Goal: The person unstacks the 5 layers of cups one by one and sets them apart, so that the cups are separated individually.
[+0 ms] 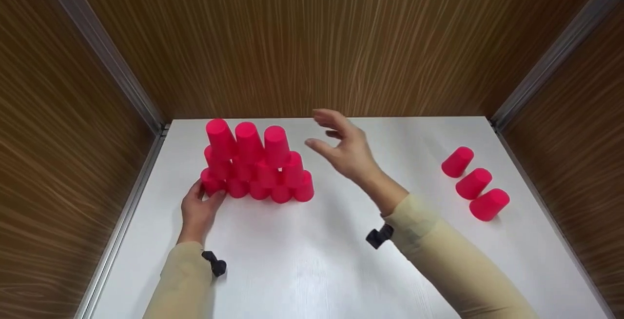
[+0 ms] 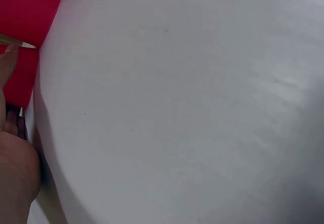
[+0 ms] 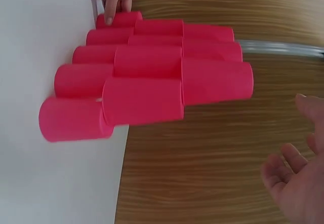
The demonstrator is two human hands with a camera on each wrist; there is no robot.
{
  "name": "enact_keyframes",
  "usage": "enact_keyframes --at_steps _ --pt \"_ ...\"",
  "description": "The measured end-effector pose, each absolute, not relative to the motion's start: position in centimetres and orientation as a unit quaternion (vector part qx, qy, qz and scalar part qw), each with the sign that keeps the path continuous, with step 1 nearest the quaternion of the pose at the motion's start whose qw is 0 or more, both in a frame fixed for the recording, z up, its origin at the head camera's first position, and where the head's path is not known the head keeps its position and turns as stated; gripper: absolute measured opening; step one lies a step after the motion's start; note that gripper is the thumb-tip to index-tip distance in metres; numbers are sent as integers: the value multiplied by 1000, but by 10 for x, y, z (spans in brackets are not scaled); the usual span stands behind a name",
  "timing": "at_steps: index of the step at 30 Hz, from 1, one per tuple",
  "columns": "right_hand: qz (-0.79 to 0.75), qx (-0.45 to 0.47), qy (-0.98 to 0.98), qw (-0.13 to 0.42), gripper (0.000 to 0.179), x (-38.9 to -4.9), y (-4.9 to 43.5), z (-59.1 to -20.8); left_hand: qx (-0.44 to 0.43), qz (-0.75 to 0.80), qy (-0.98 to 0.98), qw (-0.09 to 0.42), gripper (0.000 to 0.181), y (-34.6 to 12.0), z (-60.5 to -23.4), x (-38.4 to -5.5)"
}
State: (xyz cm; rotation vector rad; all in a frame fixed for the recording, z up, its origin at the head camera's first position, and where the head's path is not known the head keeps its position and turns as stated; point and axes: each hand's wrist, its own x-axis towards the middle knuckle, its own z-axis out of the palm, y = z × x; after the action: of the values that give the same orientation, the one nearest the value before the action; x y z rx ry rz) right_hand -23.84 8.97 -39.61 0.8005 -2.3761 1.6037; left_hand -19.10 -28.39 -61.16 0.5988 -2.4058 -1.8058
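Note:
Upside-down pink cups stand in a three-row stack at the left, its top row made of three cups (image 1: 249, 143). My left hand (image 1: 197, 214) grips the leftmost bottom cup (image 1: 209, 181), thumb on its near side and fingers round the outer side. That same cup (image 2: 24, 79) shows at the edge of the left wrist view, beside the hand (image 2: 17, 168). In the air right of the stack, my right hand (image 1: 352, 152) holds nothing, its thumb and fingers spread apart. The right wrist view shows this hand (image 3: 304, 183) apart from the stacked cups (image 3: 144, 100).
Three more upside-down pink cups (image 1: 474, 184) stand in a slanting row at the right of the white table (image 1: 312, 270). Wood-grain panels (image 1: 312, 41) enclose the back and both sides, with metal strips (image 1: 105, 46) at the corners.

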Motion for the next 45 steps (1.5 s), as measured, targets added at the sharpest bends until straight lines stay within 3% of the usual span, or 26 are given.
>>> enact_keyframes --at_steps 11,23,39,45 --pt "520 242 -819 19 67 -242 39 -400 204 -583 -786 34 87 -287 -610 -189" --pt "525 221 -822 -18 70 -244 16 -420 212 -579 -787 32 85 -284 -610 -186" --pt "540 223 -811 -11 72 -243 16 -437 199 -579 -790 40 85 -282 -612 -188" --pt "549 229 -803 18 70 -246 25 -434 200 -582 -787 42 85 -282 -612 -186"
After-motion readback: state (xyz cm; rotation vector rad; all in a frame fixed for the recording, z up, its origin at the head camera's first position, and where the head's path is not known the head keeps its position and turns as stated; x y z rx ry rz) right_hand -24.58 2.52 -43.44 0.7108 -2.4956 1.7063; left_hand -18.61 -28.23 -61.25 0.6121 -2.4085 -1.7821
